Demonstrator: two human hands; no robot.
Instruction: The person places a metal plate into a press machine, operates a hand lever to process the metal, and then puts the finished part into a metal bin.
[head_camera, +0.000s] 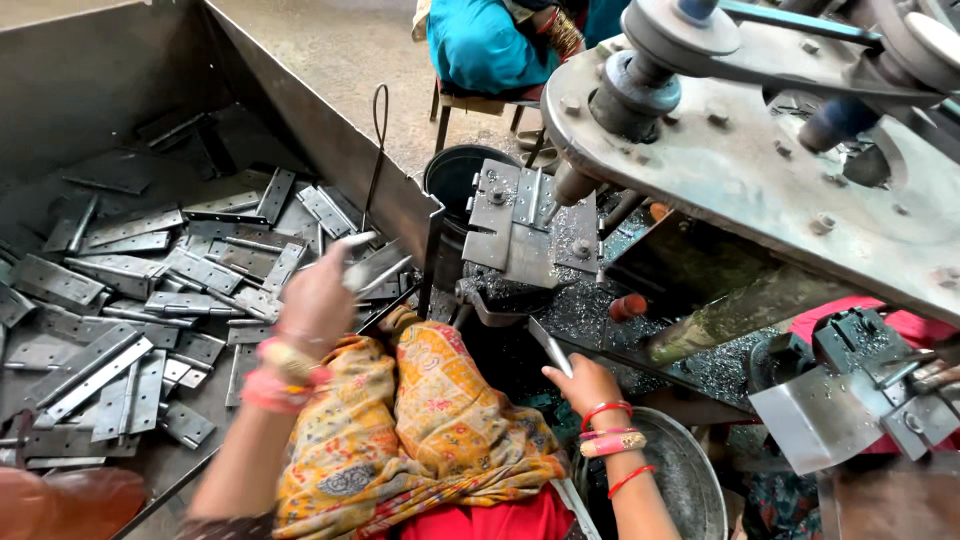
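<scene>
- While the left hand (315, 300) hovers over the big metal bin (330, 150), its fingers are curled shut around a shiny metal hinge (362, 268) that sticks out past the fingertips toward the bin's near corner.
- Under and to the left of those fingers lies a loose heap of grey hinges (150, 300), some flat, some overlapping, filling the bin floor.
- The right hand (583, 383) sits lower, its fingers pinched together on 1 end of a narrow metal strip (549, 347); the strip slants up and away from the fingertips toward the grey press jig (525, 225).
- Beyond the right fingers, metal shavings (590, 310) cover the machine bed, with a small orange cap (627, 306) lying among them.
- Just below the right wrist stands a round steel bowl (690, 480); its contents cannot be told.
- Between the 2 hands, a yellow patterned cloth (420, 420) covers the lap.
- Past the jig, a black bucket (455, 175) stands on the floor, and another person in teal clothing (480, 45) sits well apart.
</scene>
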